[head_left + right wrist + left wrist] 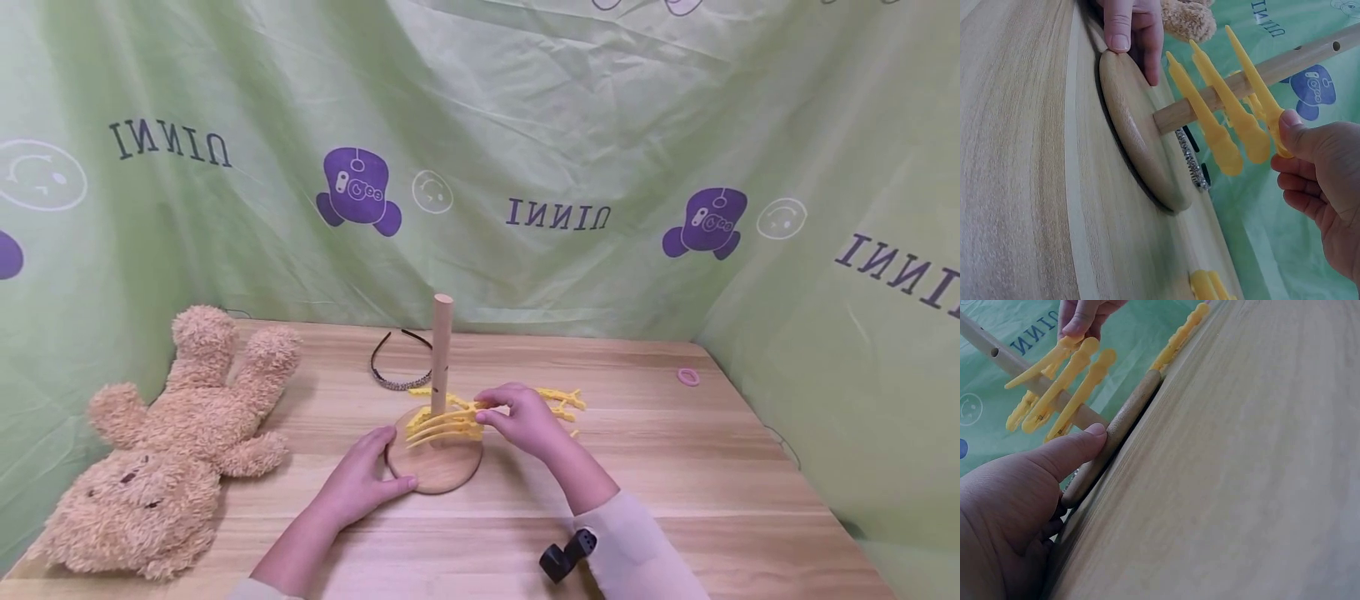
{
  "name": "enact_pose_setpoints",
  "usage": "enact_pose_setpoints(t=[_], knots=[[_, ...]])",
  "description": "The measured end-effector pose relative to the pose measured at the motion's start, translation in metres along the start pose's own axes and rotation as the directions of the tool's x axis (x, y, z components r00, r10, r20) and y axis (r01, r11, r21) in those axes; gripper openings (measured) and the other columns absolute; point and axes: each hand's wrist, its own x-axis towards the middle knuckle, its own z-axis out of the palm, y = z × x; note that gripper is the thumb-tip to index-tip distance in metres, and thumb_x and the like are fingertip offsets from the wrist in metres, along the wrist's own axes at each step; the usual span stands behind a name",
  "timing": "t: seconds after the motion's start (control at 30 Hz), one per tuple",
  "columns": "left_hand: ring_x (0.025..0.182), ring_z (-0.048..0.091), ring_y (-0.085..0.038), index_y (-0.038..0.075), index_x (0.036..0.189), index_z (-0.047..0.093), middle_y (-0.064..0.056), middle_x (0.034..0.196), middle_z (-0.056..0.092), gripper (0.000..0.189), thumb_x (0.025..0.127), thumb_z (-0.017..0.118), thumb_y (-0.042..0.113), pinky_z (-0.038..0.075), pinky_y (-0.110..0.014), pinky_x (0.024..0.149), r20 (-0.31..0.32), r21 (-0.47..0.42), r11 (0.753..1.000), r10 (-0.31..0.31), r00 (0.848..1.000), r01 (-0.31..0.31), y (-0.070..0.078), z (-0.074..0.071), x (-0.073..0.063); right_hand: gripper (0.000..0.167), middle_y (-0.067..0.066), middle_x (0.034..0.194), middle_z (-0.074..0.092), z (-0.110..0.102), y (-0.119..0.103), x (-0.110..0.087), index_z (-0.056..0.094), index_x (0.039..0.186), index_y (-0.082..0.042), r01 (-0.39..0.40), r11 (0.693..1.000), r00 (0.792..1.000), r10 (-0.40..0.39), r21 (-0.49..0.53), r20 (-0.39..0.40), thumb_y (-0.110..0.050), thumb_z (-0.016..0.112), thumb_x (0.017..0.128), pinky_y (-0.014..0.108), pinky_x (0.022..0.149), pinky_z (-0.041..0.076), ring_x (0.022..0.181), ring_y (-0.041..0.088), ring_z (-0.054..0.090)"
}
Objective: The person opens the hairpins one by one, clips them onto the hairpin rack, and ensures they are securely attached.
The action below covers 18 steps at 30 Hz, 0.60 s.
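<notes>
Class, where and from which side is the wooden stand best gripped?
Probably the upper part of the post, from above: it is slim, upright and bare there, whereas yellow pieces crowd it lower down and the left hand holds the base.

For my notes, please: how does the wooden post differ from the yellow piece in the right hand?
The wooden post is brown, the held piece yellow. The post has even width; the piece tapers. The post rises from the round base; the right hand pinches the piece. Both look elongated.
</notes>
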Motion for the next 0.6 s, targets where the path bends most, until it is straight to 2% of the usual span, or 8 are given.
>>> enact_pose_setpoints(t=[0.33, 0.6], knots=[[0.138, 0.038, -0.046, -0.009, 0.141, 0.044, -0.027, 0.147, 0.043, 0.093, 0.075, 0.081, 0.045, 0.030, -0.059, 0.117, 0.001, 0.002, 1.000, -0.001, 1.000, 0.001, -0.0012, 0.0026, 0.0012, 0.022, 0.007, 0.102, 0.073, 0.0014, -0.0045, 0.0017, 0.075, 0.106, -0.009, 0.016, 0.999, 1.000, -0.016, -0.034, 0.024, -0.020, 0.074, 0.087, 0.041, 0.091, 0.055, 0.102, 0.023, 0.066], [0.137, 0.039, -0.047, -0.009, 0.140, 0.045, -0.028, 0.146, 0.045, 0.092, 0.075, 0.082, 0.045, 0.031, -0.060, 0.116, -0.010, 0.011, 1.000, 0.010, 1.000, -0.010, 0.0000, 0.0009, 0.0002, 0.029, 0.008, 0.108, 0.073, -0.0005, -0.0039, 0.0011, 0.073, 0.112, -0.007, 0.032, 0.999, 0.998, -0.031, -0.017, 0.060, -0.021, 0.073, 0.088, 0.044, 0.094, 0.054, 0.107, 0.026, 0.065]])
